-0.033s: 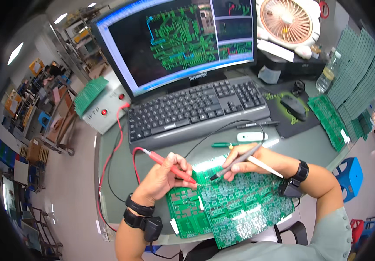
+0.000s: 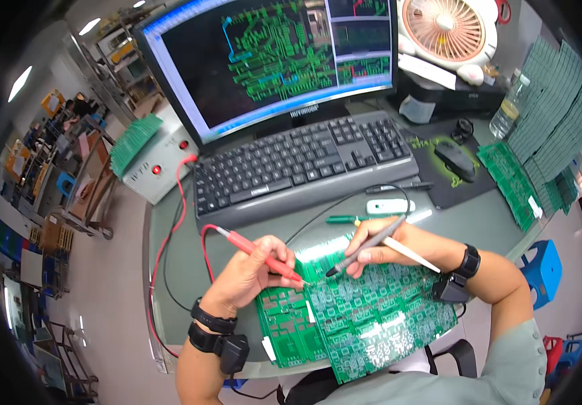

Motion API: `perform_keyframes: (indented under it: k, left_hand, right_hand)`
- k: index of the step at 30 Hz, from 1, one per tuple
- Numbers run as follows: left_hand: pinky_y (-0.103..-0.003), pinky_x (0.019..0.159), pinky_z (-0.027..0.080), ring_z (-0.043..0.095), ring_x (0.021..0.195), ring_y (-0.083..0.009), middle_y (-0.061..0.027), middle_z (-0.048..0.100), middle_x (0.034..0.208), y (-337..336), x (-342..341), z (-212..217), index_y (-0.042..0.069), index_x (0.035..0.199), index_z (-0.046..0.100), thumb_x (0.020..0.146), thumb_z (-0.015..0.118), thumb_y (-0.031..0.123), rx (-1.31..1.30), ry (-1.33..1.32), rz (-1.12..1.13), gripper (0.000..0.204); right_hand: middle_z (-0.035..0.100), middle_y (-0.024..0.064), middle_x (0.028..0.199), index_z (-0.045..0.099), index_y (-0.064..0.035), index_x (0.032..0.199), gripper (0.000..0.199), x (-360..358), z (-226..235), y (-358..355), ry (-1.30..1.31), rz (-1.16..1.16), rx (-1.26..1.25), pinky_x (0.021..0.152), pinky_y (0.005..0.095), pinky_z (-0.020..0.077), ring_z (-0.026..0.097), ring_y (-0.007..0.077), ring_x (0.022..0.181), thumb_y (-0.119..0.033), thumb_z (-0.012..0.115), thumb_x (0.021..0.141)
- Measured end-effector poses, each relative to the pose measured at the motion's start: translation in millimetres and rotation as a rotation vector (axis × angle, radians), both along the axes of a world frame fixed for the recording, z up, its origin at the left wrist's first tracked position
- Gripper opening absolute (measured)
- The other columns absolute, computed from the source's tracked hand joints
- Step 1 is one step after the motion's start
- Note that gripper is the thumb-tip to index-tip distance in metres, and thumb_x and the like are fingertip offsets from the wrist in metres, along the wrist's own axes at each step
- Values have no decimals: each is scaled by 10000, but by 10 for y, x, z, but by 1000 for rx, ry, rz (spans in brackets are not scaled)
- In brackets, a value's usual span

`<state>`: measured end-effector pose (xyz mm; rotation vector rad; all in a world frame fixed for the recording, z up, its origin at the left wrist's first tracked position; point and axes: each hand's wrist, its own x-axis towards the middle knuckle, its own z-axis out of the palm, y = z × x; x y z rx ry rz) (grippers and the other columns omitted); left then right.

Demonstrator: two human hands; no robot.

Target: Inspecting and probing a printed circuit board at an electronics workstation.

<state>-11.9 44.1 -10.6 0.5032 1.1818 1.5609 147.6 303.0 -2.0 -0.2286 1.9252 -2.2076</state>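
The monitor (image 2: 270, 61) shows a green board layout above the keyboard (image 2: 301, 165) on my surface (image 2: 480, 219). Green circuit boards (image 2: 358, 317) lie at the near edge under both my hands. My left hand (image 2: 254, 273) is clamped on the red probe (image 2: 264, 256), its tip touching the boards. My right hand (image 2: 378, 246) grips the black probe (image 2: 365, 248), tip just beside the red one, along with a white pen (image 2: 412, 255).

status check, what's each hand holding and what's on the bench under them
Left hand grips red test probe. Right hand grips black test probe. Both tips on green printed circuit board panel. Nothing blocking.
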Motion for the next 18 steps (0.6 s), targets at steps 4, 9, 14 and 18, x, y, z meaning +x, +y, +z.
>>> perform_keyframes:
  k: [4, 9, 14, 18]
  left_hand:
    - [-498, 854, 604, 590, 829, -127, -33, 505, 920, 2, 16, 35, 63, 926, 501, 937, 648, 158, -77, 83, 6, 175]
    - [-479, 859, 613, 564, 843, -98, -1, 450, 929, 19, 19, 43, 82, 936, 477, 898, 659, 50, -84, 70, 20, 189]
    - [-357, 857, 612, 579, 899, -97, -2, 488, 943, -4, 14, 7, 70, 960, 489, 900, 669, 63, -58, 58, 18, 191]
    - [-440, 871, 600, 550, 852, -94, 5, 438, 931, -11, 19, 4, 91, 966, 453, 871, 677, 13, -36, 91, 9, 255]
  right_hand:
    - [686, 138, 1009, 584, 38, 1112, 209, 2, 8, -10, -29, -8, -2, 822, 310, 571, 693, 193, 930, -114, 616, 971]
    - [687, 124, 1010, 587, 34, 1117, 215, 9, 31, -28, 8, 14, 41, 831, 294, 562, 691, 177, 938, -115, 623, 967]
    - [699, 80, 1010, 659, -10, 1078, 219, 11, -4, -47, 112, 43, 166, 782, 283, 534, 689, 147, 905, -171, 683, 932]
    - [713, 69, 991, 663, -22, 1085, 225, 13, -39, -75, 154, 46, 219, 778, 277, 532, 692, 144, 896, -185, 688, 931]
